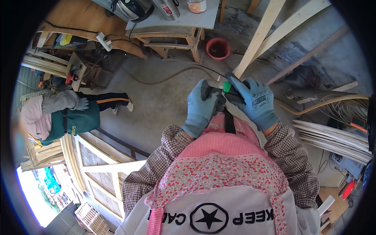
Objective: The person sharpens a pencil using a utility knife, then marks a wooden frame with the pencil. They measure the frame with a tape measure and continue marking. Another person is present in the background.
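Observation:
My gloved left hand (202,106) and gloved right hand (256,100) meet in front of the apron (223,145). Between them is a dark tool (235,96) with a green band and a pale, silvery end; its exact kind is unclear. The left fingers curl round the pale end, while the right fingers wrap the dark part beside the green band. Below the hands a black strap (229,122) lies against the pink apron. Gloved fingers cover much of the tool.
A kettle (135,8), metal cup (167,8) and jar (197,5) stand on a table ahead, with a red basin (218,49) beside it. Wooden beams (260,37) lean ahead right. A hose (168,78) crosses the floor. Another person (64,111) stands left, near wooden frames (98,168).

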Action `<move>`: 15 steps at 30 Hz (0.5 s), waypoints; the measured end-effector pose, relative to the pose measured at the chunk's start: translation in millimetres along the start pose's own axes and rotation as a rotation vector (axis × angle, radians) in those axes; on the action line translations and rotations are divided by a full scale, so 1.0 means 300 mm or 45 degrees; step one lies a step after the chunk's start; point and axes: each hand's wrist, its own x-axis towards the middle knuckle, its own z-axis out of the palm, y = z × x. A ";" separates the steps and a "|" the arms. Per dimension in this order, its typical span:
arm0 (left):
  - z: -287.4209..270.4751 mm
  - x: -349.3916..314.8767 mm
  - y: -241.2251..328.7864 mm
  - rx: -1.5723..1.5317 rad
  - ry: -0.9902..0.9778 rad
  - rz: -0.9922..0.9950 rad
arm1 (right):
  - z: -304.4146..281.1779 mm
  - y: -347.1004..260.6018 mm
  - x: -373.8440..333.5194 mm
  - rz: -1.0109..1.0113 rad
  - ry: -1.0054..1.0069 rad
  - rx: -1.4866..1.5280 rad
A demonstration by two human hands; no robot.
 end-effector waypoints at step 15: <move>-0.020 0.001 -0.019 -0.165 0.075 0.026 | 0.002 -0.019 0.004 0.037 0.010 0.051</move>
